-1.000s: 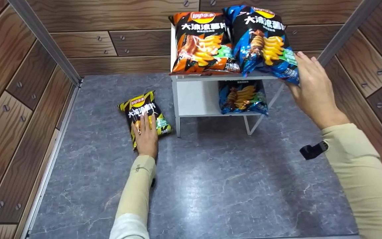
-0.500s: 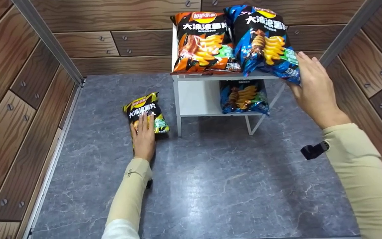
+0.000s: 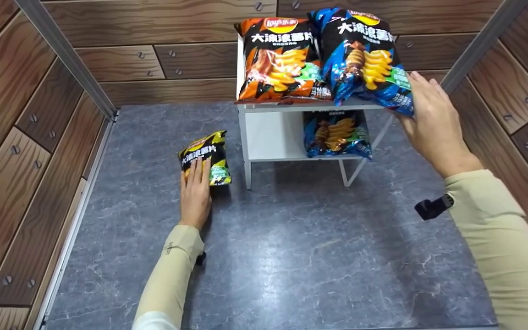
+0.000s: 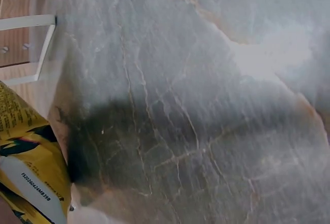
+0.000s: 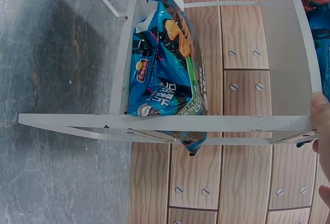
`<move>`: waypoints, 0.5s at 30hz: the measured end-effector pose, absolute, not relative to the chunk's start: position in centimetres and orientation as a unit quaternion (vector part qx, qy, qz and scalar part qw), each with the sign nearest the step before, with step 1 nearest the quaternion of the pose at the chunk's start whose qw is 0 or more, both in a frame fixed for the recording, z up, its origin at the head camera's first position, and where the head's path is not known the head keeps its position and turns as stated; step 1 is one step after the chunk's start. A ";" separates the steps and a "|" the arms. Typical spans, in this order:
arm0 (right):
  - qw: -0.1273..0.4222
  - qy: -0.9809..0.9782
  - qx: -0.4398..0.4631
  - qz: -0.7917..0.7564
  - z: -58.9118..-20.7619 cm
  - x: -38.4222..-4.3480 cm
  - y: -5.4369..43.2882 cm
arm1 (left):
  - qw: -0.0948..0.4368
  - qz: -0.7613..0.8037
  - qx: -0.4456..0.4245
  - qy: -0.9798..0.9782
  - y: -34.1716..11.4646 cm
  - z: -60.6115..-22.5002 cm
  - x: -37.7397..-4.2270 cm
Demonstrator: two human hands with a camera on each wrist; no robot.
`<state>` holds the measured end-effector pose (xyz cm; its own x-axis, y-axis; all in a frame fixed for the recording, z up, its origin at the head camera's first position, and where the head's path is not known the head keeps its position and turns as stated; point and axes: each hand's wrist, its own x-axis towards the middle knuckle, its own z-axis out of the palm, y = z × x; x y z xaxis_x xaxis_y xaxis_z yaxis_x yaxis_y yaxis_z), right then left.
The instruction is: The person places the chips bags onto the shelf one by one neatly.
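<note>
My left hand (image 3: 194, 195) grips a yellow-and-black bag of potato chips (image 3: 218, 158), fingers lying across its front; the thumb is hidden. In the left wrist view the bag's yellow back (image 4: 36, 157) shows above a dark shadow on the floor. At the right end of a white two-tier rack (image 3: 273, 137), my right hand (image 3: 436, 123) holds the upper corner, beside a blue chip bag (image 3: 337, 68). The right wrist view has its thumb (image 5: 320, 105) pressed on the frame. An orange chip bag (image 3: 282, 64) lies left of the blue one on the top tier.
Another blue chip bag (image 3: 337, 133) sits on the right of the lower tier, its end poking past the side frame in the right wrist view. The floor (image 3: 291, 256) is grey and marbled. Wood-patterned walls (image 3: 190, 91) surround the area, with grey metal posts at the corners.
My left hand has drawn back slightly, tilting the yellow chip bag and turning it more upright, its top edge shifted right. The right hand and the rack stay in place.
</note>
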<state>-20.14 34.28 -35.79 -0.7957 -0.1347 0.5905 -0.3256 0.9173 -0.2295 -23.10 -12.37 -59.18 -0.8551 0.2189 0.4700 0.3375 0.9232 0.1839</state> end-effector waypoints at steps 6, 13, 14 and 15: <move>0.299 -0.932 0.124 0.161 -35.9 -20.2 34.3 | 0.239 -0.154 -0.160 -0.945 -12.9 -58.5 -22.3; 0.300 -0.931 0.127 0.162 -35.9 -20.2 34.3 | 0.249 -0.203 -0.168 -0.932 -13.8 -57.3 -20.7; 0.300 -0.931 0.128 0.163 -35.9 -20.2 34.3 | 0.253 -0.209 -0.170 -0.929 -14.0 -57.2 -20.5; 0.300 -0.931 0.128 0.163 -35.9 -20.2 34.3 | 0.257 -0.216 -0.171 -0.926 -14.1 -57.0 -20.3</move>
